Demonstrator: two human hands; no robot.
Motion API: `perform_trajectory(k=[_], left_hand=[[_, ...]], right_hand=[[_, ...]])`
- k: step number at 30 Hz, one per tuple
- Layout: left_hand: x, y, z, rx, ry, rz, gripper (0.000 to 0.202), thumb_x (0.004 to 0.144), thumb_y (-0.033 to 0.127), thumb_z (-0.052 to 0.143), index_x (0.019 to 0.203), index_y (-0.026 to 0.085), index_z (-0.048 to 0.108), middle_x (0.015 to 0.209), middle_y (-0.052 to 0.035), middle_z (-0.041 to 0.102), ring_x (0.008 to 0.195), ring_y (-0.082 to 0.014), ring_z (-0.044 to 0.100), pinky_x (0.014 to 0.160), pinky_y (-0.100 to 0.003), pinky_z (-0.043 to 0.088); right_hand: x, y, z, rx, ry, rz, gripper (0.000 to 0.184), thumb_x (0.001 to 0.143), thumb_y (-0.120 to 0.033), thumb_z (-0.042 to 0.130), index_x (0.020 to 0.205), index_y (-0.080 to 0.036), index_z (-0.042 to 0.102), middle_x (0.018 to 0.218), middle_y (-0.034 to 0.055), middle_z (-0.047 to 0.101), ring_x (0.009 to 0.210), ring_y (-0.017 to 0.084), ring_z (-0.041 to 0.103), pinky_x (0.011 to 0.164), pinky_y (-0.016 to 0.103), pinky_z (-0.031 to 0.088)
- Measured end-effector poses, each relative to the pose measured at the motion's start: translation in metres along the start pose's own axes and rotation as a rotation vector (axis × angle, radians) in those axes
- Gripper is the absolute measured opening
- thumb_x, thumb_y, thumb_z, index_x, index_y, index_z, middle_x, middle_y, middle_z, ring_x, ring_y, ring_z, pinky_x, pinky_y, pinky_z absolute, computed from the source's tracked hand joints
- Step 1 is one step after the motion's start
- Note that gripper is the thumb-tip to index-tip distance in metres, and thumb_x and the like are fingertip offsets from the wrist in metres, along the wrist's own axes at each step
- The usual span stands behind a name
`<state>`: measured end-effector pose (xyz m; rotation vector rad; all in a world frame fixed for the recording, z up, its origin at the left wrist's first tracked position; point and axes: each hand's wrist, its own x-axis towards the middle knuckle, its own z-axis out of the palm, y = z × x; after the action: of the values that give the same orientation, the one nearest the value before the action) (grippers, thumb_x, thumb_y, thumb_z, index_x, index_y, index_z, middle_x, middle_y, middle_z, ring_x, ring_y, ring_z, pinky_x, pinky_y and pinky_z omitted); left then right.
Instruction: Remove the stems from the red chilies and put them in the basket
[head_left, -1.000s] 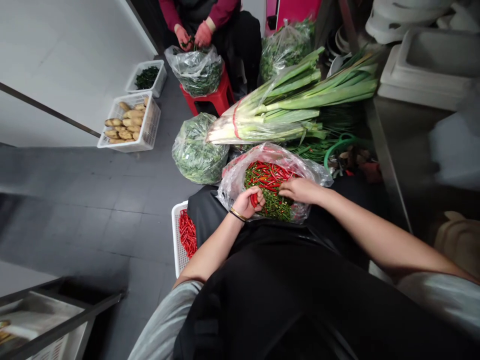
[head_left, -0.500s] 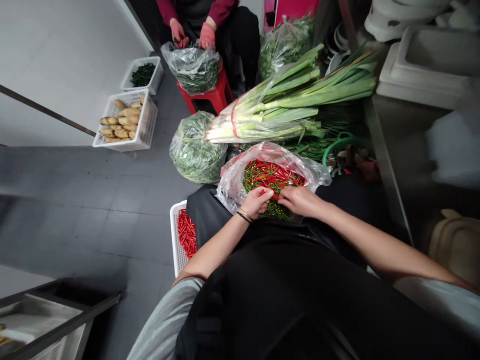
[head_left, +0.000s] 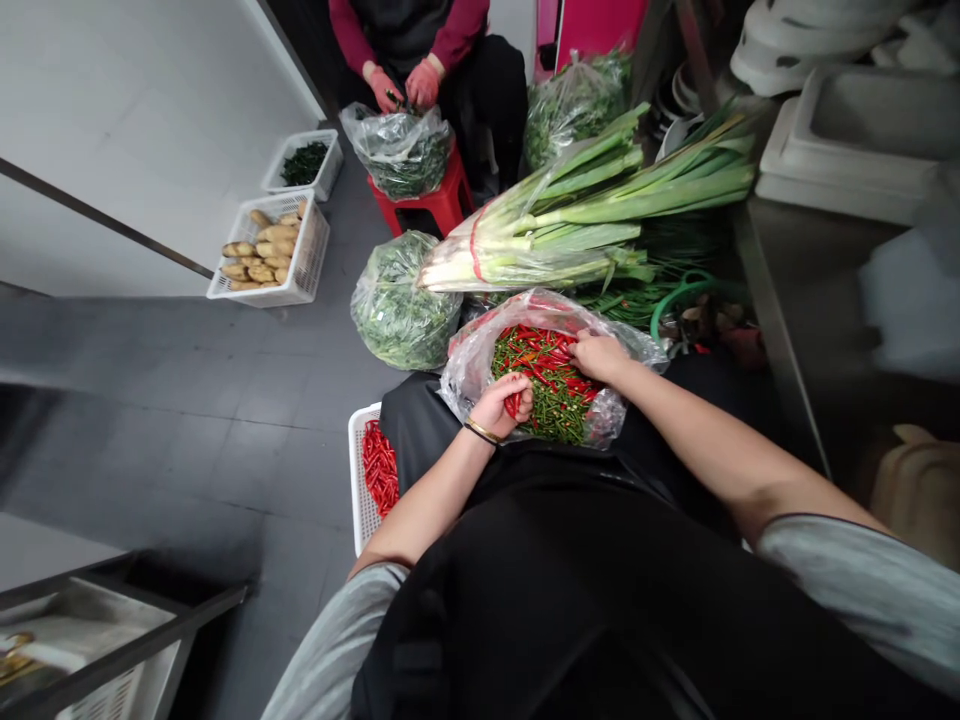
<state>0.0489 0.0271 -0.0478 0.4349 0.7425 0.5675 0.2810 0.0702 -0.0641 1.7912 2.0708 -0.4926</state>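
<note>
Floor: grey tile floor (head_left: 187,420) along the left; a metal-framed cart (head_left: 97,640) is cut off at the lower-left corner, its contents hard to make out.

Crates: a white plastic crate of ginger (head_left: 270,255) and a smaller white crate of chopped dark greens (head_left: 304,165) sit on the floor; a third white crate (head_left: 357,470) holds sorted red chilies (head_left: 379,468), partly hidden by the left forearm.

Co-worker: a seated person in a maroon top, with gloved hands (head_left: 405,90) inside a clear bag of greens (head_left: 397,160) on a red plastic stool (head_left: 427,205); what those hands hold is too small to tell.

Left hand: left hand (head_left: 499,405) over the chili bag; its fingers (head_left: 517,402) are curled together, clamped on red chilies (head_left: 511,405), mostly hidden in the palm.

Chilies: a mixed red and green pile (head_left: 547,385) lies in a clear plastic bag (head_left: 469,375) on a black apron (head_left: 525,570) across the lap.

Right hand: right hand (head_left: 600,357) reaches into the far side of the pile, farther in than in the earlier frame; its fingers (head_left: 579,342) are together, tips buried, so any grip cannot be told.

Beyond: a bundle of leeks (head_left: 570,215) lies past the bag, beside a steel counter (head_left: 780,300).
</note>
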Motion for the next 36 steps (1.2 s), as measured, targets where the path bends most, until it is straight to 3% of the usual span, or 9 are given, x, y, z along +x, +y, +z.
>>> perform_trajectory(k=[5, 10, 15, 19, 22, 27, 31, 33, 36], left_hand=[[0.004, -0.005, 0.001, 0.067, 0.097, 0.017, 0.044, 0.057, 0.035, 0.085, 0.083, 0.014, 0.056, 0.054, 0.0073, 0.047, 0.040, -0.0025, 0.038, 0.039, -0.015, 0.019], [0.004, -0.013, 0.012, 0.312, 0.046, 0.086, 0.044, 0.059, 0.046, 0.082, 0.073, 0.013, 0.058, 0.045, 0.0063, 0.047, 0.036, -0.0032, 0.035, 0.037, -0.018, 0.022], [-0.008, -0.005, 0.019, 0.313, 0.148, 0.334, 0.037, 0.063, 0.042, 0.080, 0.075, 0.013, 0.061, 0.047, 0.0062, 0.048, 0.038, -0.0035, 0.038, 0.038, -0.018, 0.024], [-0.009, 0.009, 0.015, -0.059, 0.066, 0.222, 0.035, 0.065, 0.039, 0.077, 0.066, 0.015, 0.052, 0.058, 0.0016, 0.053, 0.048, -0.0067, 0.047, 0.038, -0.017, 0.025], [-0.009, 0.012, 0.009, -0.151, -0.007, 0.095, 0.031, 0.070, 0.039, 0.070, 0.068, 0.015, 0.051, 0.065, -0.0022, 0.057, 0.055, -0.0110, 0.054, 0.041, -0.018, 0.030], [-0.011, 0.008, 0.002, -0.103, -0.089, 0.054, 0.034, 0.068, 0.036, 0.075, 0.071, 0.016, 0.047, 0.051, 0.0074, 0.035, 0.039, -0.0035, 0.030, 0.036, -0.015, 0.015], [-0.007, 0.003, 0.008, 0.039, -0.018, 0.057, 0.045, 0.062, 0.040, 0.081, 0.068, 0.018, 0.043, 0.047, 0.0113, 0.024, 0.037, -0.0018, 0.020, 0.036, -0.016, 0.009], [-0.004, 0.000, 0.016, 0.203, 0.043, 0.087, 0.045, 0.059, 0.045, 0.083, 0.077, 0.016, 0.053, 0.048, 0.0114, 0.030, 0.037, -0.0018, 0.023, 0.037, -0.017, 0.011], [-0.002, -0.005, 0.026, 0.503, 0.038, 0.094, 0.049, 0.057, 0.051, 0.082, 0.079, 0.014, 0.059, 0.050, 0.0089, 0.041, 0.039, -0.0017, 0.029, 0.040, -0.019, 0.016]], right_hand=[[-0.047, -0.019, -0.004, 0.181, 0.171, -0.192, 0.030, 0.097, -0.032, 0.040, 0.106, -0.014, 0.062, 0.107, 0.0146, 0.066, 0.096, 0.024, 0.063, 0.080, 0.031, 0.045], [-0.084, -0.041, 0.011, 0.348, 0.068, -0.475, 0.026, 0.097, -0.033, 0.041, 0.091, -0.017, 0.060, 0.088, 0.0094, 0.067, 0.077, 0.019, 0.062, 0.069, 0.027, 0.043], [-0.060, -0.018, 0.021, 0.396, -0.108, -0.313, 0.025, 0.094, -0.033, 0.047, 0.083, -0.017, 0.063, 0.080, 0.0076, 0.068, 0.074, 0.018, 0.063, 0.070, 0.026, 0.045], [-0.028, -0.010, 0.018, 0.168, 0.030, -0.140, 0.028, 0.091, -0.034, 0.052, 0.106, -0.015, 0.066, 0.110, 0.0157, 0.066, 0.095, 0.024, 0.065, 0.081, 0.030, 0.046], [-0.012, -0.018, 0.018, 0.062, 0.023, -0.026, 0.028, 0.091, -0.024, 0.048, 0.107, -0.013, 0.068, 0.112, 0.0191, 0.065, 0.093, 0.026, 0.067, 0.076, 0.031, 0.048], [-0.011, -0.002, 0.016, 0.094, 0.016, -0.064, 0.020, 0.088, -0.021, 0.052, 0.092, -0.012, 0.069, 0.106, 0.0182, 0.068, 0.094, 0.026, 0.067, 0.077, 0.031, 0.049], [-0.035, 0.016, 0.007, 0.782, 0.028, -0.095, 0.026, 0.088, -0.041, 0.056, 0.082, -0.017, 0.062, 0.073, 0.0070, 0.070, 0.064, 0.016, 0.065, 0.063, 0.027, 0.052], [-0.049, 0.007, 0.004, 1.285, 0.001, -0.081, 0.037, 0.079, -0.054, 0.065, 0.080, -0.018, 0.059, 0.062, 0.0036, 0.066, 0.051, 0.014, 0.060, 0.053, 0.027, 0.051], [-0.065, -0.021, 0.005, 1.668, -0.058, -0.068, 0.048, 0.062, -0.059, 0.077, 0.079, -0.018, 0.058, 0.059, 0.0015, 0.065, 0.047, 0.012, 0.059, 0.049, 0.026, 0.052]])
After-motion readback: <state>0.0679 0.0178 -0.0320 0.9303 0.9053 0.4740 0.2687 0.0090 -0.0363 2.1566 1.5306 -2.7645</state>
